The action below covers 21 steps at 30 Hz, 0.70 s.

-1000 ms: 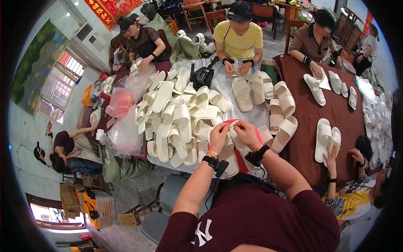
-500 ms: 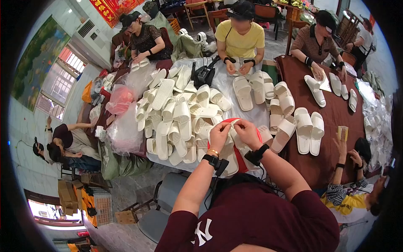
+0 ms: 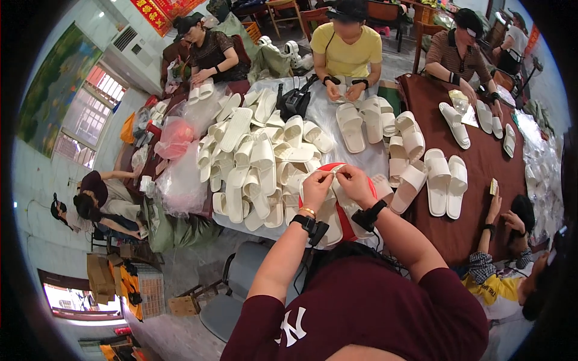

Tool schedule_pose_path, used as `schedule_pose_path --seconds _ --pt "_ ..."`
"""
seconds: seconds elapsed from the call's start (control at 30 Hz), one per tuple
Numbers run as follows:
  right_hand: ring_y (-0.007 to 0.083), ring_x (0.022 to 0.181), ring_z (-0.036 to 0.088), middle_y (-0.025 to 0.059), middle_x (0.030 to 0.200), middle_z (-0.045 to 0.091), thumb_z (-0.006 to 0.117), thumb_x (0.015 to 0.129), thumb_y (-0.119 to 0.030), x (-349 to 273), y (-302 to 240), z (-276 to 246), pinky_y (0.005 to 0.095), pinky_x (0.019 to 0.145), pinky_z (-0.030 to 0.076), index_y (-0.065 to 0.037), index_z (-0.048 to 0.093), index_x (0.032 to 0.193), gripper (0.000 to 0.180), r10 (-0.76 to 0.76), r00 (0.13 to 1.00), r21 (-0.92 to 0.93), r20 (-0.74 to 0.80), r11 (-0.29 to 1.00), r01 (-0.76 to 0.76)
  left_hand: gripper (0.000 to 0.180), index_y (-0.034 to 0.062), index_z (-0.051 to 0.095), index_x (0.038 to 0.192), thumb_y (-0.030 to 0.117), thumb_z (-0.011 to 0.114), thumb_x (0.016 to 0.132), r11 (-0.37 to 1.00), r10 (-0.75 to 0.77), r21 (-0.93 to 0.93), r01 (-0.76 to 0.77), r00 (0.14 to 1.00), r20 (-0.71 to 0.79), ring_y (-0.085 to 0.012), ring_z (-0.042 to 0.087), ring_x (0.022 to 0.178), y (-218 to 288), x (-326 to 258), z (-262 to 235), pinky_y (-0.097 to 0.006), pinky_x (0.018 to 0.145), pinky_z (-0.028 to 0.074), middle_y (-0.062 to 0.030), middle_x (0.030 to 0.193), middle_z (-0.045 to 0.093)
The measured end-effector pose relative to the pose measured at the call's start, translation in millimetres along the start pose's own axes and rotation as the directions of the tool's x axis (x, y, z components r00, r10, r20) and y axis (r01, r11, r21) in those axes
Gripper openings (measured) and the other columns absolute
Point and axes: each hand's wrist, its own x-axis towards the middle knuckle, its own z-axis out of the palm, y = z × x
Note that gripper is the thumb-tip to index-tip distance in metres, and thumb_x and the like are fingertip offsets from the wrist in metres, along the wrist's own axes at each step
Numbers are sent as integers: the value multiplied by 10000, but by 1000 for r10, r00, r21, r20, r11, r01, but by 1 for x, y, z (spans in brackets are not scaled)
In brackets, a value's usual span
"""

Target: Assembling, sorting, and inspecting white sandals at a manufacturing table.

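Note:
Fingertips of my left hand (image 3: 317, 189) and my right hand (image 3: 356, 185) meet in a close pinch. A scrap of something white shows between them, too small to name. Right under my hands lies a pair of white slippers (image 3: 329, 224), partly hidden by my wrists. The slippers rest on a red, rounded thing (image 3: 347, 227) at the table's near edge. To the left of my hands is a large heap of white slippers (image 3: 263, 157). A single white slipper (image 3: 409, 188) leans just to the right.
A finished-looking slipper pair (image 3: 446, 183) lies on the brown cloth (image 3: 475, 171) at right. Co-workers sit across and around the table, one in a yellow shirt (image 3: 344, 48). Clear plastic bags (image 3: 180, 186) lie at left, a black bag (image 3: 294, 99) at the back, a grey chair (image 3: 244, 271) beside me.
My hands keep their pinch in nearly the same place. At lower right a co-worker's raised hand has shifted slightly. The upper-right co-worker's hand has moved right, away from the nearer slippers.

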Motion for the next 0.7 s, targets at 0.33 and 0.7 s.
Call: schedule_pose_path --seconds 0.33,0.7 --pt "153 650 598 118 718 629 615 812 -85 5 -4 -3 296 613 477 29 642 853 124 -9 999 -63 33 998 11 96 9 682 827 93 672 780 964 187 194 -181 982 -11 -218 603 651 -3 0 6 -311 599 473 -109 722 627" --pt "99 678 579 66 721 651 617 826 -68 -1 4 6 263 624 473 41 659 847 119 47 998 -47 -36 998 -49 131 27 674 848 144 650 795 915 258 312 -256 966 34 -303 587 719 -5 -6 5 -374 656 469 -138 749 609"
